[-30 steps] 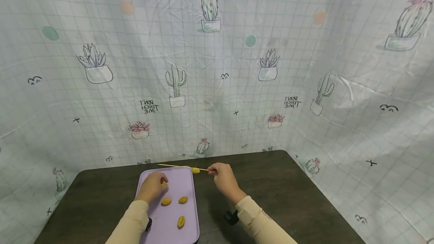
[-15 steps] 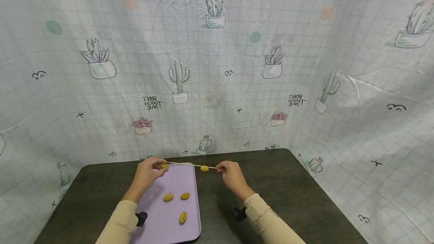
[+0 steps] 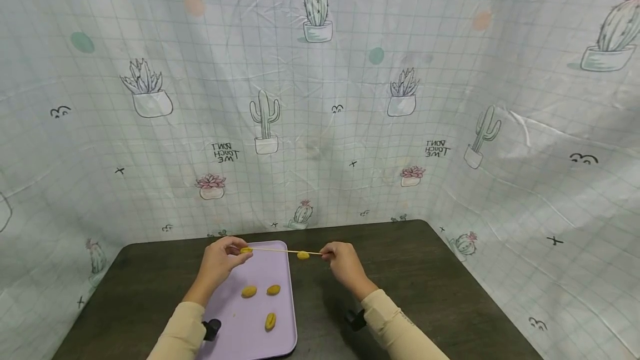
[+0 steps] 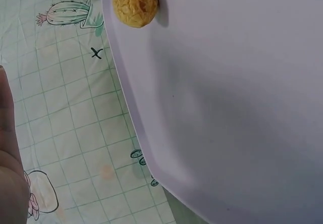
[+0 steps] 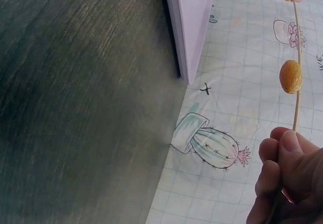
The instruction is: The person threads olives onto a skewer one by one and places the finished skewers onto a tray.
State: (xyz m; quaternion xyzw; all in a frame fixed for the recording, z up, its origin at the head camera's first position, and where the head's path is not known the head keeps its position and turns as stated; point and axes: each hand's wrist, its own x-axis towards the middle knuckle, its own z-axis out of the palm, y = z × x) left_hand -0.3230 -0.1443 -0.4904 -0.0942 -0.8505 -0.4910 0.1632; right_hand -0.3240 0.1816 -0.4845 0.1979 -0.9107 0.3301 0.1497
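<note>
My right hand pinches a thin wooden skewer near its right end. A small yellow wrinkled fruit is threaded on it, a short way from those fingers. At the skewer's far end, my left hand holds another yellow fruit between thumb and fingers. That fruit touches the skewer tip; how deep the tip goes in is hidden. Below, a lilac tray bears three more yellow fruits, including a plump one. The left wrist view shows only an edge of my left hand.
The tray lies on a dark wooden table, below and between my hands. Behind the table hangs a pale curtain printed with cacti. A dark wrist camera sits under my left wrist, and another under the right.
My left hand has lifted a fruit from low over the tray up and away to the skewer's left tip. My right hand has kept its pinch on the skewer, which now tilts slightly differently.
</note>
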